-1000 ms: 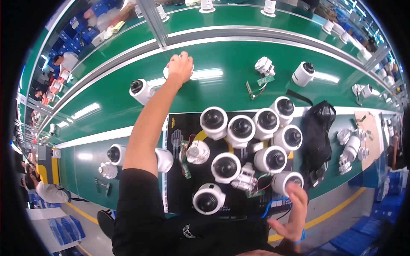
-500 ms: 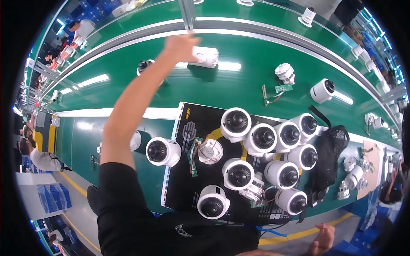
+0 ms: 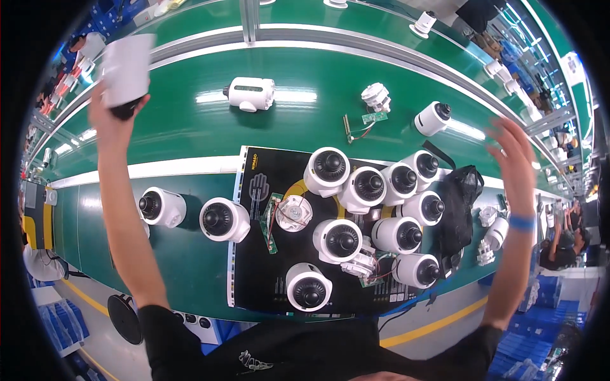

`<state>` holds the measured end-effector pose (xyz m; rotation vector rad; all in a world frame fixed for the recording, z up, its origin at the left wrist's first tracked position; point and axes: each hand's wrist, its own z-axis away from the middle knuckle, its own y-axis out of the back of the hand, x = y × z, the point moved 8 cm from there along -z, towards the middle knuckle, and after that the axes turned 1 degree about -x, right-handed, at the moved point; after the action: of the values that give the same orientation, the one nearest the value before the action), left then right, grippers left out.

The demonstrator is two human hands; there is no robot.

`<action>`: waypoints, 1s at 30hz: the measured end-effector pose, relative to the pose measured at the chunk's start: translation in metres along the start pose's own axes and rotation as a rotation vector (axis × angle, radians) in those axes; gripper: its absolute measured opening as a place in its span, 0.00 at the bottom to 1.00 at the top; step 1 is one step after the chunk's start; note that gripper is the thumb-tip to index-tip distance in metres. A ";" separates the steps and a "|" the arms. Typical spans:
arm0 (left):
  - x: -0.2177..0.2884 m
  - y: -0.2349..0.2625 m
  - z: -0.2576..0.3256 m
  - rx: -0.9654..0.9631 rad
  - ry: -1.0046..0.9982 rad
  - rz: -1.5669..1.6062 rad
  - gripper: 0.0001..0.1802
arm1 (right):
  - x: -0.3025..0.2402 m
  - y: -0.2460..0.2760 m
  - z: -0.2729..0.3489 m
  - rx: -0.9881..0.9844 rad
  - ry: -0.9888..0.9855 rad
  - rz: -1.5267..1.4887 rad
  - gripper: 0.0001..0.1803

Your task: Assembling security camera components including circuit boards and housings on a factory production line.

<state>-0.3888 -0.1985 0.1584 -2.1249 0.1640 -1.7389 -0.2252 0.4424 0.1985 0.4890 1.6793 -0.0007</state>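
My left hand [image 3: 117, 114] is raised over the far left of the green table, its fingers wrapped round a white security camera [image 3: 127, 66] with its black lens end down. That camera is slightly blurred. Out at the right, my right hand [image 3: 511, 146] is lifted with its fingers spread and nothing in them. Nearest to it on the table is a white camera [image 3: 433, 119] with a black lens. Between my arms lies a black mat [image 3: 267, 286], where several white cameras [image 3: 343, 240] stand with their black lenses up.
A white cylindrical housing [image 3: 251, 94] lies on the far green surface [image 3: 190, 133]. Near it are a white camera module [image 3: 376, 97] and a wired green board [image 3: 375, 117]. A black bag [image 3: 459, 203] sits right of the cameras. A metal rail [image 3: 305, 37] runs along the back.
My left hand has swung left from the cylindrical housing and now holds a camera. My right hand has risen from the lower edge to the right side. The view has shifted right.
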 end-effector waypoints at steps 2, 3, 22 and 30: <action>0.006 -0.012 0.053 0.094 -0.056 0.289 0.40 | 0.048 -0.041 -0.063 -0.127 -0.078 0.202 0.26; 0.010 -0.016 0.072 -0.207 -0.136 0.501 0.41 | 0.077 -0.056 -0.087 -0.127 -0.175 0.304 0.34; 0.038 0.018 0.184 -0.036 -0.635 0.857 0.50 | 0.167 -0.197 -0.168 -0.019 0.241 1.006 0.47; 0.089 0.022 0.229 -0.168 -0.746 0.943 0.46 | -0.039 -0.208 -0.064 -0.107 0.390 0.111 0.24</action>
<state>-0.1453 -0.1975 0.1968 -2.1025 0.9244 -0.3887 -0.3479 0.2590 0.1900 0.5240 2.0173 0.2803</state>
